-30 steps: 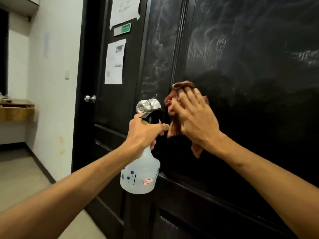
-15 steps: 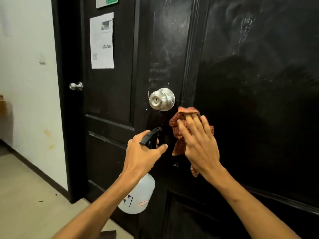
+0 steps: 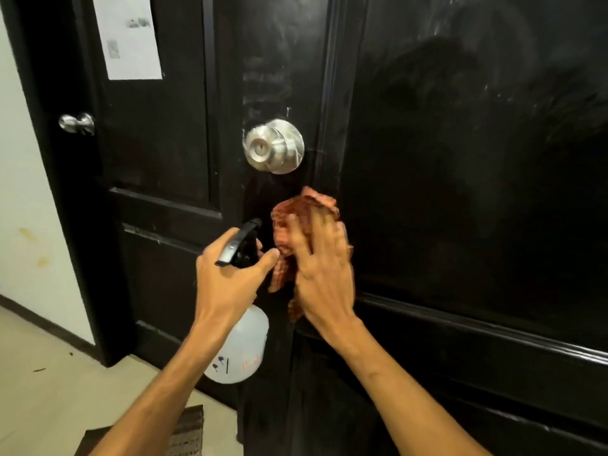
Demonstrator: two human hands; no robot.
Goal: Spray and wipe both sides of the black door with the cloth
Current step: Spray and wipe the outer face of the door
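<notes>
The black door point(image 3: 460, 159) fills the right of the view, with faint streaks on its upper panel. Its silver knob point(image 3: 273, 146) sits just above my hands. My right hand point(image 3: 324, 274) presses a red checked cloth point(image 3: 304, 209) flat against the door below the knob, fingers straight. My left hand point(image 3: 230, 278) grips the neck of a white spray bottle point(image 3: 240, 350) with a black trigger head, right beside the cloth. Most of the cloth is hidden under my right hand.
A second black door point(image 3: 158, 143) stands behind on the left with its own silver knob point(image 3: 77, 123) and a paper notice point(image 3: 130, 37). A white wall point(image 3: 29, 209) and pale tiled floor point(image 3: 49, 390) lie to the left. A dark mat point(image 3: 187, 429) lies at the bottom.
My right hand has slid the cloth down the door, from level with the knob to below it. My left hand and the bottle dropped along with it, and my view tilted down.
</notes>
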